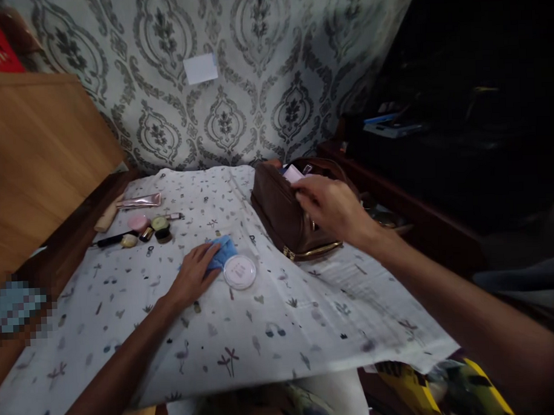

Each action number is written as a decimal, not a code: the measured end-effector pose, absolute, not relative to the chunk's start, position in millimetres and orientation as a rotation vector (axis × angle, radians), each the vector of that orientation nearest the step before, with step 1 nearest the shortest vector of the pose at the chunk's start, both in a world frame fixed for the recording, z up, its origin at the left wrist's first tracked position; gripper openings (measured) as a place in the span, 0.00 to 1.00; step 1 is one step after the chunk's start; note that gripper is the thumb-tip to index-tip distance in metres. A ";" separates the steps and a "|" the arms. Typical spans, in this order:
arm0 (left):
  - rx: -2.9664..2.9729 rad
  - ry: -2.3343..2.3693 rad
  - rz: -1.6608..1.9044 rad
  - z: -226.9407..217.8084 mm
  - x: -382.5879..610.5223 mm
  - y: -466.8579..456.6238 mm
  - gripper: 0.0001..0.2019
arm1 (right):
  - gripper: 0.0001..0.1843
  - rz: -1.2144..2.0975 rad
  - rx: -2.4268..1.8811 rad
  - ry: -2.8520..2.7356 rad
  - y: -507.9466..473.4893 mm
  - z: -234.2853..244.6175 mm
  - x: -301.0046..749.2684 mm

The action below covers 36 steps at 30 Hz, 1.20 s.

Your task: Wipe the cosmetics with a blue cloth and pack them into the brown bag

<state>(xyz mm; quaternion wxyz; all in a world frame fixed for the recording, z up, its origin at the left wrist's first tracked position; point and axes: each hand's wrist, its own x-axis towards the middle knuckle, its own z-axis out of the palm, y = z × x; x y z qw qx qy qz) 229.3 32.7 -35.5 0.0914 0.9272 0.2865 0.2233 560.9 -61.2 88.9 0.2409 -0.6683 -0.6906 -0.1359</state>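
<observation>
My left hand (194, 275) lies flat on the patterned cloth (272, 329), its fingers resting on a small blue cloth (223, 252). A round white compact (240, 272) sits right beside that hand. My right hand (332, 207) reaches into the open top of a brown bag (281, 213), its fingers curled at a pale pink item (293, 172) that sticks out of the bag. Whether the fingers grip that item or anything else is hidden.
Several cosmetics lie at the far left of the cloth: a pink tube (140, 201), a pink round case (137, 222), small jars (160, 227) and a black pencil (112, 239). A wooden board (39, 155) stands left. Dark shelving (439, 165) is on the right.
</observation>
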 end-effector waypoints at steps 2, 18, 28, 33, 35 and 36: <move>2.725 0.896 0.665 -38.1 230.5 34.7 0.21 | 0.15 -0.421 -1.601 -1.961 -77.4 79.2 527.2; 2.545 1.113 0.902 -20.0 223.2 32.0 0.12 | 0.25 0.035 -1.454 -2.023 -62.8 -49.6 428.3; 2.335 1.720 1.294 15.2 138.4 152.5 0.14 | 0.18 -0.044 -1.462 -1.863 -24.4 -66.5 432.2; 2.349 1.770 1.299 1.2 127.5 160.2 0.14 | 0.16 -0.132 -1.381 -1.840 -22.4 -44.7 428.1; 2.400 1.706 1.286 -5.6 133.2 152.8 0.14 | 0.16 -0.103 -1.299 -1.856 -40.9 -12.4 409.1; 2.424 1.668 1.275 -8.3 136.4 149.1 0.13 | 0.18 -0.016 -1.230 -1.938 -57.5 3.5 396.4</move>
